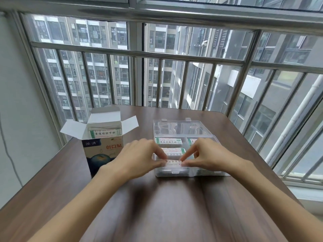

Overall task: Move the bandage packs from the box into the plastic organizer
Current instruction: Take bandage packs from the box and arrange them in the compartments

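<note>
An open cardboard bandage box [103, 151] stands on the table at the left, flaps up, with bandage packs [104, 133] showing inside. To its right lies the clear plastic organizer [208, 172], lid open toward the window. Packs lie in its compartments: one at the back left [168, 140], one in the middle left [173, 151], one partly hidden at the back right [190, 141]. My left hand [138, 158] and my right hand [208, 156] pinch the two ends of a bandage pack [173, 163] over the front left compartment.
The brown wooden table [157, 206] reaches to a metal railing [139, 55] and window just behind the box and organizer. The organizer's open lid [178, 127] lies flat at the back. The table's right edge runs close to the organizer.
</note>
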{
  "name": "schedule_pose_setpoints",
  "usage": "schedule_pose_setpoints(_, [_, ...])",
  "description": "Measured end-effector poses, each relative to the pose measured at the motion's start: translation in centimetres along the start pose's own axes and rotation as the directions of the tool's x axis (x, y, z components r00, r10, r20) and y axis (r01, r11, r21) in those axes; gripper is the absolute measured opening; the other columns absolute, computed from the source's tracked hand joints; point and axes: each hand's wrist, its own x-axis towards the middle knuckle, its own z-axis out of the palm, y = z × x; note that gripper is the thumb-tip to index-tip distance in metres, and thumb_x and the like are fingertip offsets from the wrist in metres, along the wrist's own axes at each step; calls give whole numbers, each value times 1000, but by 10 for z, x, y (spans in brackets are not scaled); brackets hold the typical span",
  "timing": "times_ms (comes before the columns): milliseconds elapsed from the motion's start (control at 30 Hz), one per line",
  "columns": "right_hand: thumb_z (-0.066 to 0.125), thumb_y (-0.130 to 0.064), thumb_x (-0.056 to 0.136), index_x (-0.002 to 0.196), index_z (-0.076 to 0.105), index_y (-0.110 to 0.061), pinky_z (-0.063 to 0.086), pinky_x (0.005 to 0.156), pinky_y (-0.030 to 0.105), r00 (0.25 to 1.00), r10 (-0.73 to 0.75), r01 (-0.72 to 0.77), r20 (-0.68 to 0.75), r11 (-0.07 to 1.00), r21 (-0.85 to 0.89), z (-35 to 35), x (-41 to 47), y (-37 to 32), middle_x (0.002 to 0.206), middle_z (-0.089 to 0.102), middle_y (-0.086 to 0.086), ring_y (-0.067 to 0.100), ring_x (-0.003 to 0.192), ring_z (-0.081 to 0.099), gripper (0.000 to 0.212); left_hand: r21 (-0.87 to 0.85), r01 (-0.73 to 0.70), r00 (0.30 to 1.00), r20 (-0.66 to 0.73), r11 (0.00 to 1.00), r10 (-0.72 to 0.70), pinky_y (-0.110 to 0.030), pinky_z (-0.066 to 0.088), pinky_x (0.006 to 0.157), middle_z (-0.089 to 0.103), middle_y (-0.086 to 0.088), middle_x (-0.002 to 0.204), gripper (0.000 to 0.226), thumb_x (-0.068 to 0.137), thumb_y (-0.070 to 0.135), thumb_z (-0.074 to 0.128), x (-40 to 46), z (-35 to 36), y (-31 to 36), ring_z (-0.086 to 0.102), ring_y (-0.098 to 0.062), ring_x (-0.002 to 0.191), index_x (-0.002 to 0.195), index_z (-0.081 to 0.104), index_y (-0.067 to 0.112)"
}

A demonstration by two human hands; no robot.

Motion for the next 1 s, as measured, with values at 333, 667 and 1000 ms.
schedule_pose_setpoints(333, [76, -40, 75, 84, 76, -26, 37, 53, 16, 995, 35, -45, 89, 992, 120, 1, 10, -6, 53, 50, -16, -3, 53, 48, 17, 77, -71, 987, 150, 994, 59, -24, 38, 64, 71, 8, 71, 21, 90, 51, 55, 18, 3, -7, 58, 2, 54, 102, 68, 40])
schedule_pose_setpoints(667, [54, -21, 91, 63, 52, -14, 35, 46, 21, 926, 286, -218, 246, 938, -271, -13, 12, -33, 29, 47, -8, 1, 31, 44, 29, 6, -87, 971, 226, 996, 83, -22, 44, 73, 69, 25, 98, 16, 88, 41, 59, 25, 4, -8, 57, 9, 46, 98, 68, 33])
schedule_pose_setpoints(1000, [68, -28, 84, 60, 57, -17, 29, 32, 12, 939, 268, -238, 215, 959, -156, -17, 6, -30, 27, 44, -10, 0, 25, 38, 29, -125, -55, 980, 182, 991, 77, -23, 48, 77, 70, 24, 92, 10, 86, 33, 63, 19, 5, -8, 63, 6, 51, 92, 70, 29])
